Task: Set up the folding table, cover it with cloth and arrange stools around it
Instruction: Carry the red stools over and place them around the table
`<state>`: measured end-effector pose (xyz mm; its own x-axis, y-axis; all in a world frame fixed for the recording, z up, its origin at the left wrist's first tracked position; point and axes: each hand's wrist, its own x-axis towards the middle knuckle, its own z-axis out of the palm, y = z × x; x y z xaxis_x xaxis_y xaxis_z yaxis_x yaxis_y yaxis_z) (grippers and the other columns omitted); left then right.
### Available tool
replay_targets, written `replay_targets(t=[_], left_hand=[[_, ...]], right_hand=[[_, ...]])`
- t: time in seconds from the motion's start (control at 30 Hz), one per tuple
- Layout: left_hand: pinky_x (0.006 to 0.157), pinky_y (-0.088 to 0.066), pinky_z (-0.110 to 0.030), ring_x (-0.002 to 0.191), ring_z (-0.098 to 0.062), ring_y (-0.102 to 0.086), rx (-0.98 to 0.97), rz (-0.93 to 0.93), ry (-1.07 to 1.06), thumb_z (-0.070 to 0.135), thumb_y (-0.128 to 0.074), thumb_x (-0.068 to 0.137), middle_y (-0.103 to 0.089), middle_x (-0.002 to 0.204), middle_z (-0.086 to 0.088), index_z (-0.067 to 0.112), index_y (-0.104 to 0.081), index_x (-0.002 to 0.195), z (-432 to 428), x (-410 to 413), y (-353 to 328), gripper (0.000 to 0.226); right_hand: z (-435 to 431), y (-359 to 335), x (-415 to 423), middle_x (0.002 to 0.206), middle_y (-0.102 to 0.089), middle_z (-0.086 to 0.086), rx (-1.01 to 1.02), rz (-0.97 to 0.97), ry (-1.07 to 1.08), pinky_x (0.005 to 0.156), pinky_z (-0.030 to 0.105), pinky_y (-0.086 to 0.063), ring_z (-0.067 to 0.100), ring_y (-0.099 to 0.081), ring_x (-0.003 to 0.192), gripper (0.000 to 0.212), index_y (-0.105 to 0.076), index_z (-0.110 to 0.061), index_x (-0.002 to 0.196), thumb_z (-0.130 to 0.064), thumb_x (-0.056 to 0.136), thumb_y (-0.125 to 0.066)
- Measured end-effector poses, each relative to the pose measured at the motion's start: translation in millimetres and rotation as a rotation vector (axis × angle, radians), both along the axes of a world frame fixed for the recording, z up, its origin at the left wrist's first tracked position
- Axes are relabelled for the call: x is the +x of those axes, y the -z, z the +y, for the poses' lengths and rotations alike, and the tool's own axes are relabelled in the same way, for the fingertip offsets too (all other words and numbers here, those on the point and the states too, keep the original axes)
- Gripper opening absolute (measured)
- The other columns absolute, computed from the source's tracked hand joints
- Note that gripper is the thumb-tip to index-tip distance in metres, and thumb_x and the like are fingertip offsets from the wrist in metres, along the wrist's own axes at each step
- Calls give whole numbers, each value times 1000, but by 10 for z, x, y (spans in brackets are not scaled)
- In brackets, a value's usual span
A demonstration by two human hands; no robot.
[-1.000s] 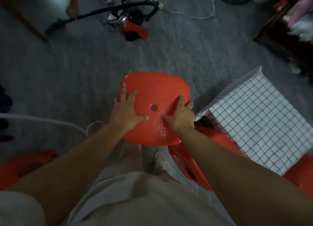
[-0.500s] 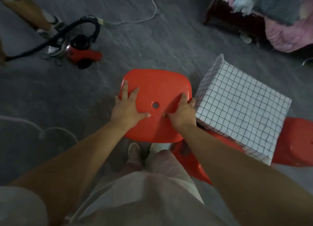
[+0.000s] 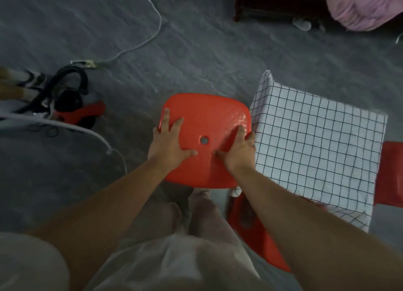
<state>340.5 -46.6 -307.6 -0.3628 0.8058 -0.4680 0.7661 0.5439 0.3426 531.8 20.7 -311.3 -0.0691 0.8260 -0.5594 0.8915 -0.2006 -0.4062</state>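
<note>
A red plastic stool (image 3: 205, 120) with a round hole in its seat is in front of me. My left hand (image 3: 169, 142) grips its left side with the thumb on top. On its right side lies my right hand (image 3: 238, 151), gripping in the same way. The stool's right edge touches the small table, which is covered with a white black-checked cloth (image 3: 314, 151). A second red stool (image 3: 253, 229) shows under my right forearm at the table's near side. Beyond the table's right side stands a third red stool (image 3: 390, 173).
A red and black vacuum cleaner (image 3: 72, 107) with its hose lies on the grey floor at the left, beside another person's feet (image 3: 19, 83). A white cord (image 3: 139, 44) runs across the floor. Dark furniture with pink bedding (image 3: 357, 9) is at the back right.
The stool in my hands has come closer to the covered table and now touches its left side. My view has turned right, so the vacuum cleaner slid left.
</note>
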Motion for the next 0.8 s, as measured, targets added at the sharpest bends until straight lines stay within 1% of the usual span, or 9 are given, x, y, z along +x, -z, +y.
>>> replay_targets(t=[0.27,0.43,0.53,0.6,0.7,0.8], left_hand=[[112,-38,-60,149,-45,-18,-15,-40,82,58,-88,64,20,166,10,39,-19,157,910,-72,697,117],[117,-34,-55,149,-43,-21,19,-61,147,55,-90,63,16,169,2,32,-25,157,1364,-176,1270,116],[115,-36,-56,148,-43,-20,20,-70,178,55,-89,64,18,168,3,32,-25,156,1563,-207,1619,115],[114,-36,-58,151,-41,-15,23,-60,205,57,-88,64,19,167,4,34,-23,156,1657,-208,1821,115],[118,-29,-58,153,-42,-8,29,-82,234,50,-90,63,19,168,-2,30,-25,156,1725,-195,2061,115],[117,-30,-56,151,-45,-12,6,-88,244,45,-91,64,21,167,-1,29,-25,157,1716,-162,2193,115]], right_hand=[[751,654,-30,163,-4,21,-35,-54,88,108,59,-41,47,-26,142,111,-6,-27,155,-37,77,-84],[1104,1151,-121,163,-4,18,-62,-75,169,108,60,-41,45,-24,144,111,-6,-28,156,-36,77,-85],[1256,1442,-133,163,-6,17,-71,-80,208,110,59,-39,46,-27,143,113,-7,-31,155,-36,74,-86],[1336,1623,-126,162,-9,19,-82,-76,231,113,58,-36,48,-28,142,116,-8,-31,156,-35,72,-87],[1414,1828,-101,161,-13,20,-102,-72,251,115,58,-34,48,-30,142,119,-9,-31,156,-35,68,-89],[1444,1959,-57,161,-15,17,-103,-73,257,113,59,-36,46,-31,142,119,-11,-33,155,-34,66,-90]])
